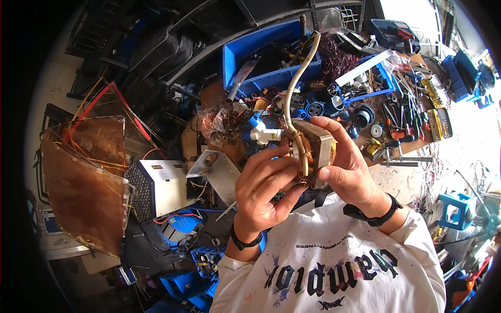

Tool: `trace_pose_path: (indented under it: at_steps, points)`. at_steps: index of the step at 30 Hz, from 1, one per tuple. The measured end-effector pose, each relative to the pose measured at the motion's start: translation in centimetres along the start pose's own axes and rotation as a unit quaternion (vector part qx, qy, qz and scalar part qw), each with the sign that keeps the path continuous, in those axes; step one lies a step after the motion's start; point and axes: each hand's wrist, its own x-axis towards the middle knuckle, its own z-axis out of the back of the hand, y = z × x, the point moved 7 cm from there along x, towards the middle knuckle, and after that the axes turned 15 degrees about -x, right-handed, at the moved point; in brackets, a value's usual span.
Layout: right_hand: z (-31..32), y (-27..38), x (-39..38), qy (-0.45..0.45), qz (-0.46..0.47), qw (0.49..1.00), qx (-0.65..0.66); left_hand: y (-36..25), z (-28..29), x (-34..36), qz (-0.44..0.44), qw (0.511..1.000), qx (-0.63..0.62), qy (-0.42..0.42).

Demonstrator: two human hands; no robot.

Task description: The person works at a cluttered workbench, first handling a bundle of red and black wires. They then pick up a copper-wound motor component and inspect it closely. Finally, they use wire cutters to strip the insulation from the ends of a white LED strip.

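Held up in front of my chest is a small transformer (324,152) with a grey metal core and copper-brown windings. My right hand (352,175) grips the core between thumb and fingers. From the other side, the curled fingers of my left hand (267,189) close on the winding side and the lower end of a cream-coloured cable (288,99). That cable rises from the transformer and arches toward the far side of the bench. Just past my left fingertips is a white and blue plastic fitting (265,134). My fingers hide part of the windings.
A blue bin (228,62) of tools stands at the back of the cluttered bench. Pliers and screwdrivers (404,117) lie at the right. To the left are a white perforated metal case (164,182) and a large brown panel (86,188). A blue stool (455,211) stands at far right.
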Motion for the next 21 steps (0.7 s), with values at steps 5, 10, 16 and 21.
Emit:
trace_pose_path:
  at_steps: [5,10,16,21]
  points:
    - [-0.01,0.28,-0.10,-0.002,0.009,1.000,-0.028,0.00,0.04,-0.06,0.004,1.000,-0.003,-0.006]
    - [0.01,0.30,-0.25,0.001,0.012,0.999,-0.036,-0.17,0.00,-0.11,0.008,1.000,-0.009,-0.007]
    - [0.36,0.34,-0.44,-0.003,0.019,0.999,-0.044,0.07,-0.35,-0.18,0.010,1.000,-0.017,-0.008]
    - [0.17,0.44,-0.54,-0.004,0.024,0.999,-0.043,-0.10,-0.32,-0.25,0.014,1.000,-0.019,-0.011]
